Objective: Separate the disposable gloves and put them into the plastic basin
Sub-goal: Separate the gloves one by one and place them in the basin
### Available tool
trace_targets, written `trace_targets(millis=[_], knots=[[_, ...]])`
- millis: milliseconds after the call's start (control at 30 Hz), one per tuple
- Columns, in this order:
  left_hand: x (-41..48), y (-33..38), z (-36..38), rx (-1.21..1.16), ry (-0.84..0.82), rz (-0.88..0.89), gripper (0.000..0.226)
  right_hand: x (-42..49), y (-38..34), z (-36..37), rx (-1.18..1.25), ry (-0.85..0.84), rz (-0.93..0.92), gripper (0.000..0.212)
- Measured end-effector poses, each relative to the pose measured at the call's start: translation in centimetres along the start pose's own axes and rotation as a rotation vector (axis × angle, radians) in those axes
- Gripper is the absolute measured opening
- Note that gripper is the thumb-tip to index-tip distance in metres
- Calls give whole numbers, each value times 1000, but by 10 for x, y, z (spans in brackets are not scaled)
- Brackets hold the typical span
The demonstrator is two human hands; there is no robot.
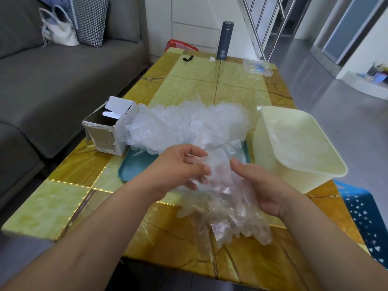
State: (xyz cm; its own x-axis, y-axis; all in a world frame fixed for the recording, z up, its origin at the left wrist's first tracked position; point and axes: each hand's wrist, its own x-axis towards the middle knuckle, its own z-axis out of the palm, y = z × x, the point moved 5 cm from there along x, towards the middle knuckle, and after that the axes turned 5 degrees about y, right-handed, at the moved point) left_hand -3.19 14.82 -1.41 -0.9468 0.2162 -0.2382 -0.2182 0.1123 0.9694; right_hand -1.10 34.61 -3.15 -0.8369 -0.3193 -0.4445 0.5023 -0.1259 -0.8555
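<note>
A big heap of clear disposable gloves (pixel 189 124) lies on a teal tray (pixel 134 164) in the middle of the table. Both hands hold a smaller clump of gloves (pixel 226 208) above the table's near edge. My left hand (pixel 178 166) pinches the clump's top with curled fingers. My right hand (pixel 258 185) grips it from the right, thumb on top. The cream plastic basin (pixel 270 158) stands to the right of the tray, with some clear gloves visible inside.
An opened cardboard box (pixel 109 131) sits left of the heap. A dark flask (pixel 224 40), a black clip (pixel 188 58) and a clear packet (pixel 258 68) lie at the table's far end. A grey sofa (pixel 52 80) runs along the left; a blue stool (pixel 365 213) stands at right.
</note>
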Motion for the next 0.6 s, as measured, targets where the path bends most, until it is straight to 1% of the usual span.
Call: trace_targets(millis=[67,133,200,267,300,333,367,400,433,467,500,567,600], knots=[[1,0,-1,-14,-11,1,32,3,3,-3,-30,26,-18,49],[3,1,-8,-38,-9,-8,34,4,5,-8,-40,112,-30,29],[4,2,-18,-48,24,-15,34,8,7,-12,-10,164,-35,22],[8,2,-32,-73,145,4,29,11,9,-16,29,191,-25,19],[10,3,-38,-124,222,16,27,12,8,-18,45,203,-21,18],[12,3,-42,-209,283,19,26,13,9,-19,66,209,-18,18],[15,1,-43,-321,305,10,26,14,9,-20,88,213,-16,18],[17,-1,-39,-440,286,-20,30,14,8,-19,120,218,-18,19],[17,-5,-33,-521,233,-65,37,13,9,-18,148,225,-16,20],[18,-8,-26,-527,171,-103,41,14,10,-18,167,231,-14,23],[17,-13,-18,-464,123,-128,40,14,11,-17,177,231,-6,27],[17,-20,-12,-305,105,-116,22,16,14,-14,203,210,13,35],[17,-19,-12,-277,113,-93,12,16,15,-12,210,197,25,37]])
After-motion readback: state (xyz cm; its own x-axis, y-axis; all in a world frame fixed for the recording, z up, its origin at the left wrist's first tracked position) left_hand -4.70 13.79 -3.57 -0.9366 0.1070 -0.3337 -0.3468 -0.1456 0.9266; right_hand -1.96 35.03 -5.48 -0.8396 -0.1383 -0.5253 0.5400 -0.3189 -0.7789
